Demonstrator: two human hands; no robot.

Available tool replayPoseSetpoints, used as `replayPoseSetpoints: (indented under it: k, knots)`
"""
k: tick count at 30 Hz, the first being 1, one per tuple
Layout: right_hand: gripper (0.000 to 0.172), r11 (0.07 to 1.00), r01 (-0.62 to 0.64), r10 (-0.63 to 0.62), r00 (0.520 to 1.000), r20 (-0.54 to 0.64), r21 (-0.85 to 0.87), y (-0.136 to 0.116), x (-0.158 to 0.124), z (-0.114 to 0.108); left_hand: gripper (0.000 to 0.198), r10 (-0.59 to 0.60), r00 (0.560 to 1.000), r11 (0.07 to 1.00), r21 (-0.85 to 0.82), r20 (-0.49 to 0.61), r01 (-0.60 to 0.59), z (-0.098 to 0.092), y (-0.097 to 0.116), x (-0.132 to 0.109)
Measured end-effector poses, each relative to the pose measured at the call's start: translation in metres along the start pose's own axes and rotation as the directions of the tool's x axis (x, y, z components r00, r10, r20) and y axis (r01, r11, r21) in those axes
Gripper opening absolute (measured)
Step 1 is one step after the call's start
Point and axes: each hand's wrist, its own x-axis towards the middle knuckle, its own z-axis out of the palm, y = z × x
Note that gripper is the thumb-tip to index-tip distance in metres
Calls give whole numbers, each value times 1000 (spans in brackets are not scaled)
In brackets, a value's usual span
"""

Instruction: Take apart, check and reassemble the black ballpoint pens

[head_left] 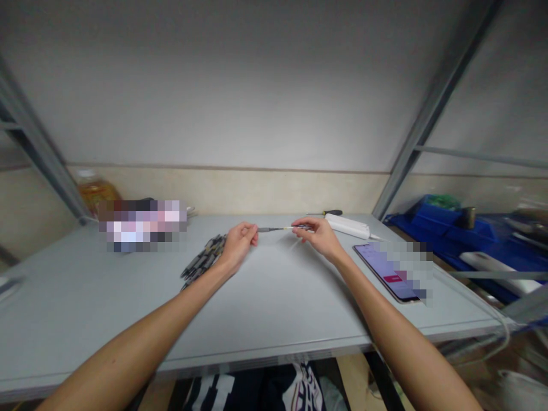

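My left hand [240,242] is closed, thumb and fingers pinching the grey end of a slim, pen-like stick [270,229]. At its other end my right hand [315,235] closes its fingertips around the thin, dark part, and a narrow pale section shows just before them. Held level above the table, the stick spans the gap between both hands. Beside and partly behind my left hand and wrist lies a pile of similar grey sticks [203,260]. Blur hides the stick's fine details.
On the grey table [265,308], a white power strip [349,226], a screwdriver [333,212] and a phone [385,273] lie to the right. A bottle of amber liquid [96,191] stands back left, near a blurred-out item [143,225]. Blue trays [445,220] sit beyond the right-hand frame post.
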Motion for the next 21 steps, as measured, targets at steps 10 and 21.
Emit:
replayPoseSetpoints:
  k: [10, 21]
  knots:
    - [33, 999, -11, 13, 996, 87, -32, 4, -3, 4, 31, -31, 996, 999, 16, 82, 30, 2, 3, -3]
    - [58, 975, -80, 112, 982, 149, -206, 4, -3, 3, 33, -41, 995, 999, -26, 91, 44, 5, 11, -6]
